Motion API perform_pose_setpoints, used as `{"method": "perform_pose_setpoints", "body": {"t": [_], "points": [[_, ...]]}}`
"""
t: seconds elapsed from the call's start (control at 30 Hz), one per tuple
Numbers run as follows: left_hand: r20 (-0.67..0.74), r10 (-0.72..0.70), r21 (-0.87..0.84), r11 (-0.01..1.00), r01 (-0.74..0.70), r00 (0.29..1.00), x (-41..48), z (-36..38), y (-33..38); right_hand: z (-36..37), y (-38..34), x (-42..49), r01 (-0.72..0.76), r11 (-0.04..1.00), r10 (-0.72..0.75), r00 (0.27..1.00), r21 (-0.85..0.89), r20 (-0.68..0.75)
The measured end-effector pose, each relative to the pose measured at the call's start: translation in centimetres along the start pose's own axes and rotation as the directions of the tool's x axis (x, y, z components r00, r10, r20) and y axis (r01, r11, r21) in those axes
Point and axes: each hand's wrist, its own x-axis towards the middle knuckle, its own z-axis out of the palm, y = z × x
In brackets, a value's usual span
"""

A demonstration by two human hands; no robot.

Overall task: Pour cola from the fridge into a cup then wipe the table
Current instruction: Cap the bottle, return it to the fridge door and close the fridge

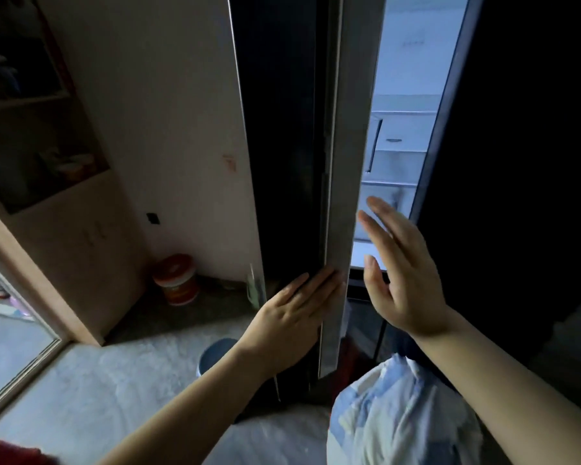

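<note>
Beside the open right hand [405,280], the left hand [292,317] grips the fridge door [346,162], a plastic bag [399,421] below.

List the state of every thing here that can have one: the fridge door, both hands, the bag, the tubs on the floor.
Fridge door: partly open, lit shelves showing through the gap.
Left hand: fingers wrapped round the door's edge, gripping it.
Right hand: open, fingers spread, empty, at the gap.
Plastic bag: on the floor below the right arm, bunched at the top.
Orange tub: upright, lid on.
Blue bucket: upright, partly hidden.
</note>
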Motion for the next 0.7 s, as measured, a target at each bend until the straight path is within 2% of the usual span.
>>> {"method": "perform_pose_setpoints", "body": {"t": [0.07,0.13,0.23,0.37,0.5,0.63,0.7], "points": [[0.003,0.036,-0.005,0.999,-0.036,0.999,1.7,0.0,0.7,-0.6,1.7,0.1,0.034,0.999,-0.029,0.992,-0.037,0.123],[-0.01,0.052,0.011,0.999,-0.052,0.999,2.9,0.1,1.2,-0.8,3.4,-0.2,-0.003,0.999,0.015,0.971,-0.05,0.238],[-0.05,-0.001,0.047,0.999,0.004,0.999,3.9,0.3,1.2,-0.9,6.0,-1.0,-0.073,0.997,0.076,0.952,-0.021,0.298],[-0.088,-0.119,-0.047,0.992,0.115,0.989,5.7,1.1,0.8,-1.7,9.3,-1.3,-0.156,0.988,0.154,0.941,-0.018,0.302],[-0.02,-0.18,-0.111,0.978,0.177,0.983,8.7,2.9,0.5,-2.0,11.1,-1.1,-0.244,0.967,0.255,0.934,-0.072,0.25],[0.036,-0.194,-0.143,0.97,0.197,0.98,12.1,5.1,-0.6,-1.0,12.9,-0.9,-0.152,0.963,0.198,0.96,-0.224,0.199],[0.055,-0.175,-0.129,0.975,0.181,0.983,13.9,6.0,-1.1,-0.4,13.8,-0.7,-0.155,0.945,0.211,0.962,-0.289,0.176]]}}
